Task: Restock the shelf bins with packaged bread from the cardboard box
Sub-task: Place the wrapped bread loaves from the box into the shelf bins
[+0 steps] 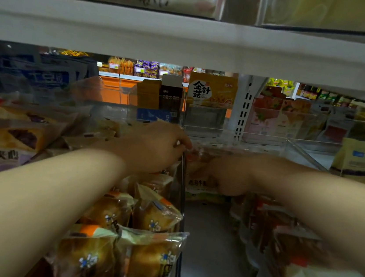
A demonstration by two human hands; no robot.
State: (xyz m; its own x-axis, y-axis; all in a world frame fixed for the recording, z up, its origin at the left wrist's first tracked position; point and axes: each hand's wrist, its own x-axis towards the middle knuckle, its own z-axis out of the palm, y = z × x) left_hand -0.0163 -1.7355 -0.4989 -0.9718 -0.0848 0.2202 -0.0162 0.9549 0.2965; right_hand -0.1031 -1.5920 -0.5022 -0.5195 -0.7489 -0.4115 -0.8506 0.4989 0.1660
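Head view, single frame.

Right hand [230, 174]: motion-blurred, centre of frame, fingers wrapped round the right end of a bread pack [201, 185] with a green-and-white label. Pack is held low at the back of the middle bin [209, 245], just right of the divider wall [182, 184].

Left hand [159, 147]: reaches across from the left, back of hand up, fingertips bent at the top of the divider wall, close to the held pack's upper edge. Cannot tell whether it pinches the wall, pinches the wrapper or only rests there.

Middle bin: grey floor bare along its left half. Red-and-clear wrapped packs [279, 242] are stacked along its right side, blurred.

Left of the divider: orange-topped bread packs [155, 218] stand upright in rows, running under the left forearm to the lower edge of the frame.

Far left: flat packs with purple filling [16, 136].

Right edge: pale yellow bag [360, 158] in the next bin.

Across the top: white upper shelf [188, 42].

Beyond the bins: yellow carton [212, 91] and pink cartons [264, 118], upright.
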